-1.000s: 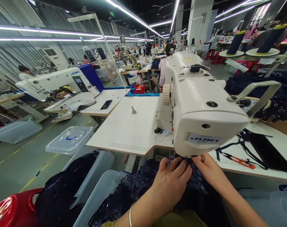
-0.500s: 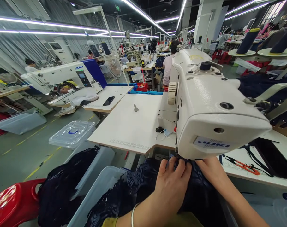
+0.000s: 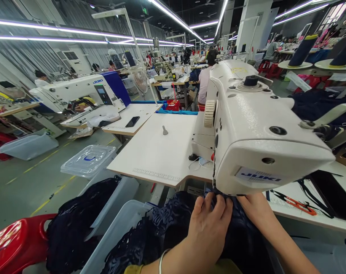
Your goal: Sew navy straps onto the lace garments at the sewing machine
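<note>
Navy lace fabric (image 3: 164, 213) lies bunched below the front of a white sewing machine (image 3: 264, 137) and spreads down over my lap. My left hand (image 3: 209, 224), a bangle at its wrist, is on the fabric right under the machine head, with bent fingers gripping it. From the right, my right hand (image 3: 254, 207) reaches in beneath the head beside the same fabric. Its fingers are hidden by the machine, so its grip does not show. The needle area is also out of sight.
On the white worktable (image 3: 152, 152) lies a small grey metal piece (image 3: 165, 130). Orange-handled snips (image 3: 298, 203) and a dark strap rest at the right. A plastic bin (image 3: 118, 224) and a red stool (image 3: 21, 243) stand at the left. A person (image 3: 204, 82) sits ahead.
The view has shifted slightly. My left hand stays on the fabric with nearly the same finger pose, and my right hand remains under the machine head.
</note>
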Demonstrator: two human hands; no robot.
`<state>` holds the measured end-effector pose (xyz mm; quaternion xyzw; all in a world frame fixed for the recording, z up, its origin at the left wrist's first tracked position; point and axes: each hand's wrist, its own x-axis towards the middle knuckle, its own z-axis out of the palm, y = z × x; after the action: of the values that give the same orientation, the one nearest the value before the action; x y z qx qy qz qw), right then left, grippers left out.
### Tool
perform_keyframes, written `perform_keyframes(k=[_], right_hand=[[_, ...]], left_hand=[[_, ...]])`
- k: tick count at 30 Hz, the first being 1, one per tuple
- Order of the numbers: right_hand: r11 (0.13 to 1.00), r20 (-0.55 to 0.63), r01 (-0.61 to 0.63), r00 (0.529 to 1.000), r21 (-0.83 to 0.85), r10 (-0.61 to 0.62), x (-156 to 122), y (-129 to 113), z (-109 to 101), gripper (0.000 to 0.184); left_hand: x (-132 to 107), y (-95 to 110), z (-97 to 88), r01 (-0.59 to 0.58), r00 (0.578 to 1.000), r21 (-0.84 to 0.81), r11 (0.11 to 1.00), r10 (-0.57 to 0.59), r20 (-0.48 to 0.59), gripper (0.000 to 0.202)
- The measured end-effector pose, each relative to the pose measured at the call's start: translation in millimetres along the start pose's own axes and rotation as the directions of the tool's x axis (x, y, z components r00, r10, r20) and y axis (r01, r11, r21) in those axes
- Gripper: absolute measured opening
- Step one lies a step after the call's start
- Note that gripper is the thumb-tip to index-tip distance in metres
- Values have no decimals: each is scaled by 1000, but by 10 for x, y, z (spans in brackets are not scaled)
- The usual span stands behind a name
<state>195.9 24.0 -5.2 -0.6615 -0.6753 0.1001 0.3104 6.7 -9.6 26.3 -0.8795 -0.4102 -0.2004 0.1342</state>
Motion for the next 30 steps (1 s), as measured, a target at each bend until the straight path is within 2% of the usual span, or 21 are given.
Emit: perform_keyframes(k=[7,14,30], right_hand=[[1000,17,20,1000,-4,-20,7,-12,-12,31],[1000,25,19,1000,-1,-19,4,-40,-29,32],[998,33,38,999,-53,-36,-32,27,45,36]], left_hand=[[-6,36,10,38,999,5,999,-38,-1,35],[5,31,9,25,1000,8,1000,-25,2,36],[-6,26,20,51,998,17,999,-50,-41,31]])
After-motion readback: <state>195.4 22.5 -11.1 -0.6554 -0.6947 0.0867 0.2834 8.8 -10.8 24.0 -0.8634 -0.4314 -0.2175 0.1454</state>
